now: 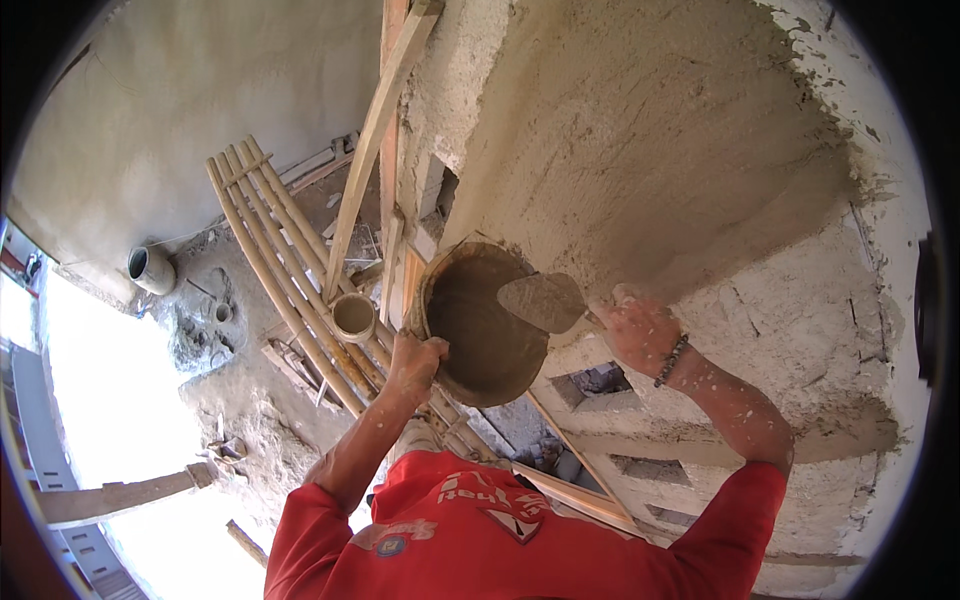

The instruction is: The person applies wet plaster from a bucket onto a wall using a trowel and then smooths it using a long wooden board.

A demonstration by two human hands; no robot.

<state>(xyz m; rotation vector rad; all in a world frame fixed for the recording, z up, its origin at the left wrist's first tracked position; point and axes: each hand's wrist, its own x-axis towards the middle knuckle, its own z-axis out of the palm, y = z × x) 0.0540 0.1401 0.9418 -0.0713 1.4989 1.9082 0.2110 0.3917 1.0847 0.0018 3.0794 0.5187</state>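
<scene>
My left hand (420, 362) grips the rim of a mortar-caked bucket (470, 370) that has wet grey-brown mortar inside. My right hand (638, 330) is closed on the handle of a trowel (540, 302); its blade, coated in mortar, lies over the bucket's right side. Above them is a wall face (690, 130) with damp, freshly coated plaster, rougher and paler along its edges.
Below is a bamboo-pole platform (265, 230) with a small round container (353, 318) on it. An upright cylinder (150, 268) stands near the left wall (170, 90). Timber posts (390, 100), rubble and small rectangular openings (590, 385) in the masonry surround me.
</scene>
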